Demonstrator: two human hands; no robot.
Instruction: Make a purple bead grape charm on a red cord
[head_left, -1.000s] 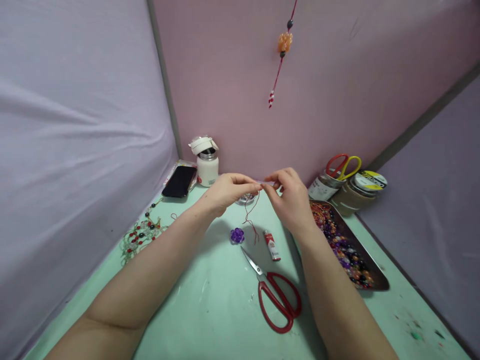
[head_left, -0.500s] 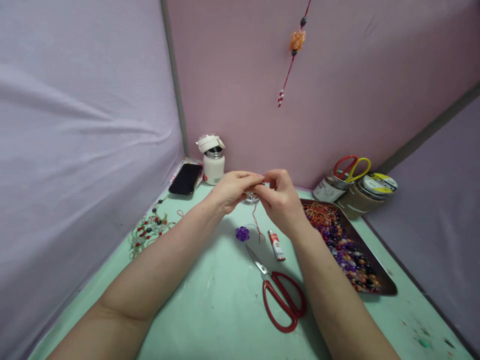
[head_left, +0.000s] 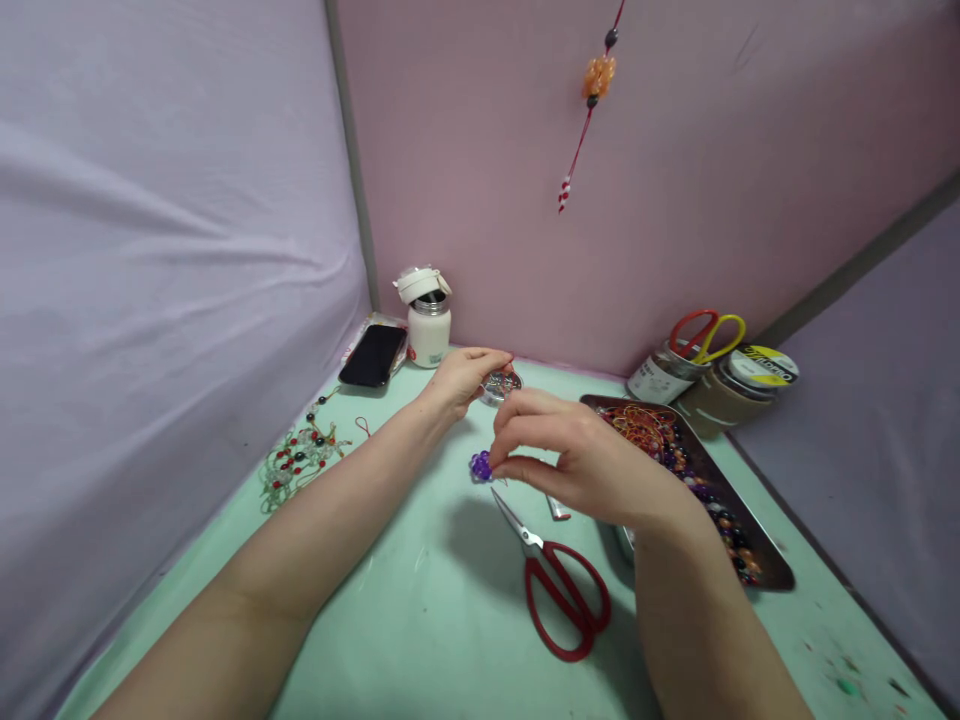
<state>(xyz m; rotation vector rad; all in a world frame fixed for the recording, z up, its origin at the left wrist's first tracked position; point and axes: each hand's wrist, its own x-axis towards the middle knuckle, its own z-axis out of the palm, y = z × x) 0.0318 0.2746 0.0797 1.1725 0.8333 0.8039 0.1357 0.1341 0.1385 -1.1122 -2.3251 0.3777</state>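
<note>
My left hand (head_left: 466, 382) is closed in a pinch over the far middle of the table, with a bit of red thread (head_left: 510, 362) at its fingertips. Beside those fingers sits a small round clear container (head_left: 501, 386) with small silvery things in it. My right hand (head_left: 559, 445) is nearer to me, thumb and fingers drawn together; what lies between them, if anything, cannot be made out. Its fingertips are next to a purple bead ball (head_left: 480, 466). Below lie red-handled scissors (head_left: 559, 590), blades slightly parted. A lighter (head_left: 558, 507) is mostly hidden under my right hand.
A dark tray (head_left: 776, 572) of beads and thread stands at right, with jars (head_left: 656, 375) behind it. At left are beaded strings (head_left: 300, 460), a phone (head_left: 374, 356) and a white flask (head_left: 430, 335). A beaded cord (head_left: 599, 78) hangs on the pink wall.
My hands were together and have parted. The right hand has come down and toward me, beside the purple bead ball, covering much of the lighter. The left hand has barely moved.
</note>
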